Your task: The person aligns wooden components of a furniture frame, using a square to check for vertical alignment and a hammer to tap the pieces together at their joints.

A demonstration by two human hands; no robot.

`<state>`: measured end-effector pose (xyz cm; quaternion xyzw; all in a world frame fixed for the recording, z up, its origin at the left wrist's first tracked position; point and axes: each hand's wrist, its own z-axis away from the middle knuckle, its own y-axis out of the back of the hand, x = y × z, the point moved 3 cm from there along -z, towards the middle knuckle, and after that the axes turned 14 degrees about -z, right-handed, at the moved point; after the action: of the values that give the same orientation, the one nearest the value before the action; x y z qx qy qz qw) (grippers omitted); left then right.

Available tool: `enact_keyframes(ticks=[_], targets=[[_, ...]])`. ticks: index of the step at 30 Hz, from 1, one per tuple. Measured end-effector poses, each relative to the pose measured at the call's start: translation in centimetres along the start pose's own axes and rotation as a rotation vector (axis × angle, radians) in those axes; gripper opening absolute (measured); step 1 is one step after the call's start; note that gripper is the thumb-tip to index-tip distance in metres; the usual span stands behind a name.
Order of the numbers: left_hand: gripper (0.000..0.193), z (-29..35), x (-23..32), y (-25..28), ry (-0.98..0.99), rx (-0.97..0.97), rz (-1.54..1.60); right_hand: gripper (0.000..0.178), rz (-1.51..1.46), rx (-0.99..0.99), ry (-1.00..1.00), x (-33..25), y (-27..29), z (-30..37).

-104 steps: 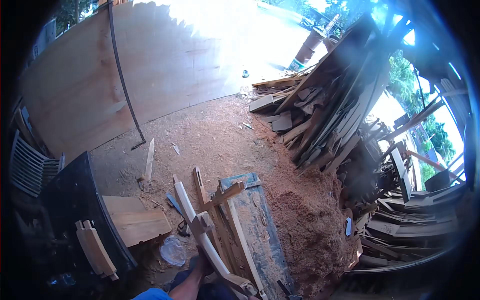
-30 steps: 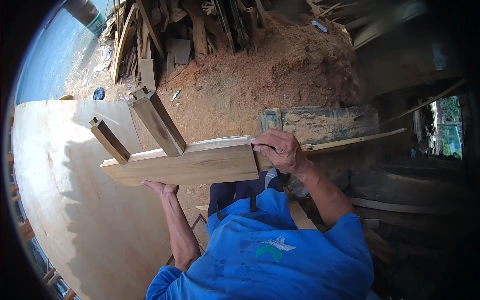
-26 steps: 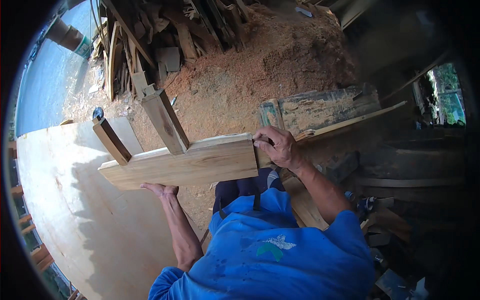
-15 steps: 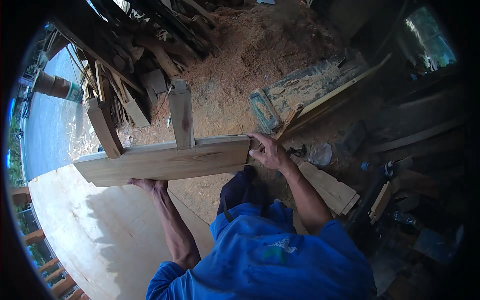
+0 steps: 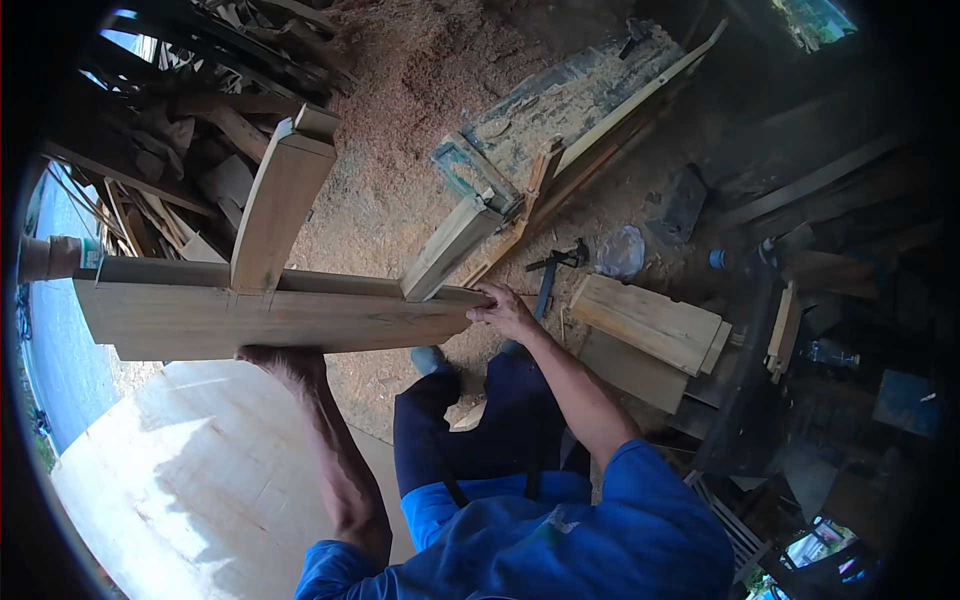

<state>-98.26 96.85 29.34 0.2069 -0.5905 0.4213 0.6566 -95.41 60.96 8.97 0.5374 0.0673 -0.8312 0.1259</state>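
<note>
A wide wooden board (image 5: 190, 325) is held up in front of me, its long face toward me. From its far edge stick out two wooden posts, a longer one (image 5: 280, 195) near the middle and a shorter one (image 5: 450, 250) toward the right end. My left hand (image 5: 285, 366) grips the board's lower edge from beneath, its fingers partly hidden by the wood. At the right end, my right hand (image 5: 505, 312) is closed around the corner, thumb and fingers on either side.
A pale panel (image 5: 190, 480) lies at the lower left. Scrap wood (image 5: 190, 120) is heaped at the far left beside sawdust (image 5: 400, 80). On the right are cut boards (image 5: 645, 325), a dark clamp-like tool (image 5: 556, 265), a clear plastic bag (image 5: 621, 250) and a long plank (image 5: 640, 100).
The board with its posts has swung and tilted, so the posts now lean rightward and the left end reaches farther left. Both hands keep their hold. My view has shifted, showing my legs.
</note>
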Motion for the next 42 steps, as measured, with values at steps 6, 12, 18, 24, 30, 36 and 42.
enact_keyframes(ticks=[6, 12, 18, 24, 30, 36, 42], targets=[[0.108, -1.0, -14.5, -2.8, -0.026, -0.142, -0.075, 0.054, 0.184, -0.355, -0.293, 6.7, 4.5, -8.0], [0.108, -1.2, -25.0, -3.4, -0.165, -0.16, -0.163, 0.063, 0.366, -0.366, 0.05, 17.9, 5.5, -16.9], [0.104, -0.4, -32.5, -3.7, -0.331, -0.206, -0.254, 0.06, 0.429, -0.404, 0.151, 25.1, 8.2, -22.1], [0.1, -1.0, -32.8, -0.8, -0.355, -0.22, -0.037, 0.054, 0.549, -0.373, 0.43, 25.2, 6.4, -20.1], [0.098, 1.5, -34.6, 0.3, -0.304, -0.127, -0.03, 0.055, 0.501, -0.376, 0.482, 28.2, 6.7, -19.4], [0.091, 2.6, -38.0, 0.1, -0.398, -0.281, -0.151, 0.058, 0.5, -0.372, 0.428, 33.0, 7.2, -22.3], [0.097, 3.7, -40.2, -1.1, -0.351, -0.311, -0.276, 0.06, 0.499, -0.419, 0.263, 35.1, 9.1, -23.4]])
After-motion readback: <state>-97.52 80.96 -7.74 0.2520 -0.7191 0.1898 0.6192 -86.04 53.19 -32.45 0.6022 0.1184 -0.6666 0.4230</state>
